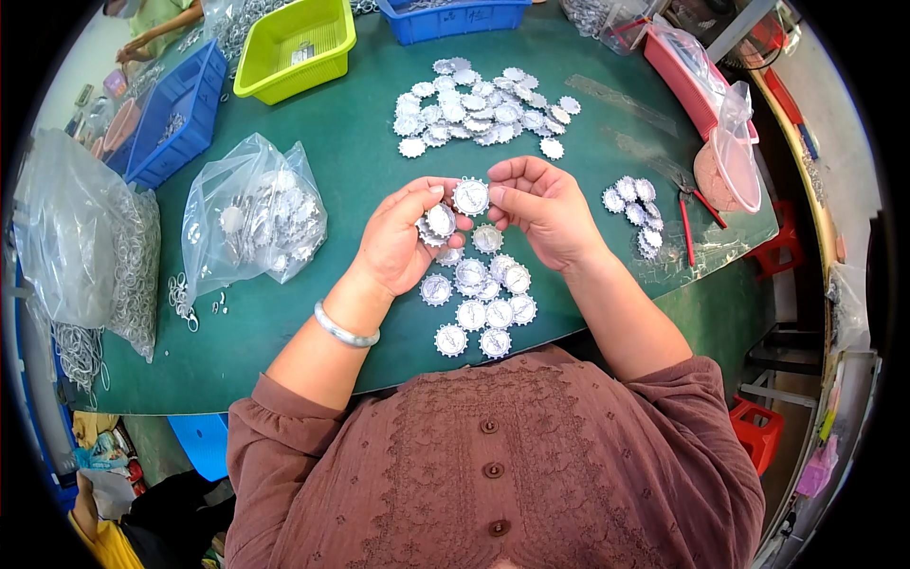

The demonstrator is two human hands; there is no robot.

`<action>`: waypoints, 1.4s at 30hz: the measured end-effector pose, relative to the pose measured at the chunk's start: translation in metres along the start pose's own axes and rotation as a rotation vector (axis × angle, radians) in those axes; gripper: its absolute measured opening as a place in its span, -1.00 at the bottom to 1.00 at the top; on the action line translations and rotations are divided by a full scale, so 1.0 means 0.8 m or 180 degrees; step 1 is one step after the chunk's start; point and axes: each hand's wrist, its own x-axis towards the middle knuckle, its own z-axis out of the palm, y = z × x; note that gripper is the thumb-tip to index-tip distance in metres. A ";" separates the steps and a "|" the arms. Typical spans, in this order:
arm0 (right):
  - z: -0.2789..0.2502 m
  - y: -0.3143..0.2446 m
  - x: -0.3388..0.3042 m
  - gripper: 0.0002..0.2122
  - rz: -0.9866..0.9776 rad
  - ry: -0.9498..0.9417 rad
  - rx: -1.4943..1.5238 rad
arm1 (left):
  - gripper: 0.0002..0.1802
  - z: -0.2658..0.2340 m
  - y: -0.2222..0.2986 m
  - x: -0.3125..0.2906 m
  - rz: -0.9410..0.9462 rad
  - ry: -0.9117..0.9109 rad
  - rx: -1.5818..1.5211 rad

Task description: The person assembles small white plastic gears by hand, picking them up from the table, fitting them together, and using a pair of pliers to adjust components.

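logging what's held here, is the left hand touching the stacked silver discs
Touching: the head view shows the stacked silver discs cradled in the curled left hand.

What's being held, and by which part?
The right hand pinches a toothed disc by its right edge; the left hand cradles more discs from underneath.

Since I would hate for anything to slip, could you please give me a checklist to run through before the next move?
1. Left hand holding the disc stack: ok, stack held at the fingers.
2. Right hand at the raised disc: ok, fingertips at its edge.
3. Raised disc's patterned face in view: ok.
4. Raised disc's underside unmarked: cannot tell, hidden.
5. Nearest loose discs lying separately: not ok, some overlap.
6. Pliers away from both hands: ok, lying off to the right.
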 end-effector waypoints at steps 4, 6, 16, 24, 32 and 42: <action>0.001 -0.001 0.000 -0.82 -0.0011 0.0014 -0.0058 | -0.73 -0.001 -0.001 0.001 0.0021 -0.0062 0.0052; 0.008 -0.002 -0.001 -0.81 -0.0070 -0.0107 -0.0144 | -0.73 0.003 0.002 -0.004 -0.0057 0.0051 0.0094; 0.007 -0.021 -0.014 -0.85 -0.0461 -0.0392 -0.0892 | -0.81 0.005 0.044 -0.026 0.0007 0.0224 0.0298; -0.030 -0.022 -0.019 -0.86 -0.0425 -0.0116 -0.1047 | -0.81 -0.017 0.199 -0.123 0.1848 0.1729 0.2763; -0.045 -0.020 -0.021 -0.86 -0.0306 -0.0173 -0.1068 | -0.73 -0.035 0.201 -0.124 -0.0877 0.1270 0.3830; -0.101 -0.051 0.034 -0.79 -0.0417 -0.0171 -0.2579 | -0.15 -0.062 0.203 -0.073 0.0089 0.1185 0.5670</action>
